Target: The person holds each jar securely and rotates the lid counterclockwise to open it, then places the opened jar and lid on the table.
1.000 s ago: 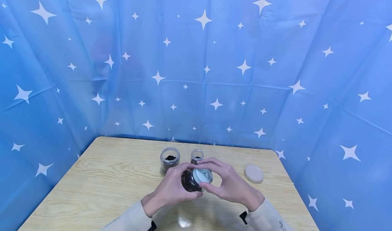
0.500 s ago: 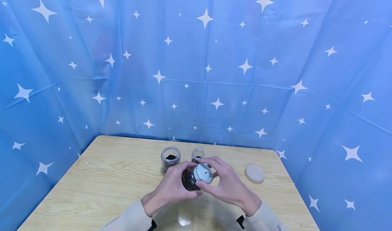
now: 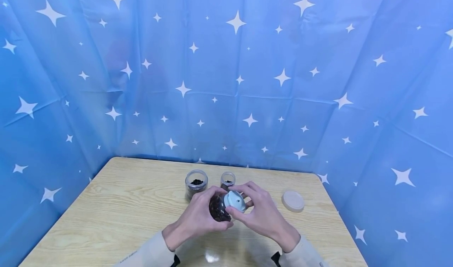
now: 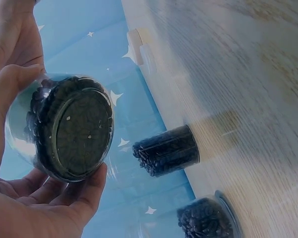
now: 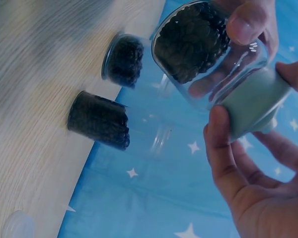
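My left hand grips a clear jar part-filled with dark, bean-like pieces. The jar is raised above the table and leans over to the right, its round base showing in the left wrist view. On its mouth sits a pale blue-green lid with a raised knob. The thumb and fingers of my right hand pinch this lid around its rim. Behind the hands stand a wide lidless jar and a narrow lidless jar, both containing similar dark pieces.
A round whitish lid lies on the wooden table, right of the hands. A blue curtain with white stars hangs behind the table and along both sides.
My right hand has shifted its fingers around the lid's rim and moved slightly left. The lid has tipped to face more to the right. My left hand keeps its hold on the jar.
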`<state>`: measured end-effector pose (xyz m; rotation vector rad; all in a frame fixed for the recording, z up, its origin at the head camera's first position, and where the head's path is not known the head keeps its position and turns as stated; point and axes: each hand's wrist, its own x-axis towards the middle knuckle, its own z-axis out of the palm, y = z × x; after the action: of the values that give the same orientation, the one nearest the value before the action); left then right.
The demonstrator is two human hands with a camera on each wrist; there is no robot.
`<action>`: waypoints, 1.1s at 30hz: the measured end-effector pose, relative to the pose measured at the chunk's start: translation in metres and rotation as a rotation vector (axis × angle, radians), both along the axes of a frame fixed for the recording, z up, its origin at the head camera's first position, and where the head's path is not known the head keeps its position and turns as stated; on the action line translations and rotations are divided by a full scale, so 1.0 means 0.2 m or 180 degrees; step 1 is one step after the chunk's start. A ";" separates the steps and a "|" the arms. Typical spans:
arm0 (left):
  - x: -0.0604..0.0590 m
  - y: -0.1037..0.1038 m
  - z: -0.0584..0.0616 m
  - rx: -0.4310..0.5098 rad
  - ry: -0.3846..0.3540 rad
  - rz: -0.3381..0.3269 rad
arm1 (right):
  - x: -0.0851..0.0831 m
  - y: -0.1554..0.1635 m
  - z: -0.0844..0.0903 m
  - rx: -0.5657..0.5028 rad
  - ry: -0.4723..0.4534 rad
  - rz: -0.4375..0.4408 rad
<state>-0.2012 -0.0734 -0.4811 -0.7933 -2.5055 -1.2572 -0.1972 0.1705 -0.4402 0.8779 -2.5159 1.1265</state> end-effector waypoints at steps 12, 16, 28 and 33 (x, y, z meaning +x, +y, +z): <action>0.00 0.00 0.02 0.0023 -0.0047 -0.0020 | -0.01 0.03 0.01 -0.0003 -0.0036 0.0061; 0.00 -0.01 0.02 0.0018 -0.0049 -0.0039 | -0.01 0.04 0.01 -0.0024 -0.0051 0.0144; 0.01 -0.01 0.02 -0.0027 0.0016 -0.0092 | -0.08 0.12 -0.01 0.0019 0.0220 0.0951; 0.01 -0.01 0.02 -0.0053 0.0041 -0.0104 | -0.08 0.14 0.00 0.0135 0.0287 0.1068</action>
<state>-0.1999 -0.0748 -0.4773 -0.8470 -2.5059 -1.2390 -0.2132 0.1988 -0.4408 1.3690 -2.3851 1.0988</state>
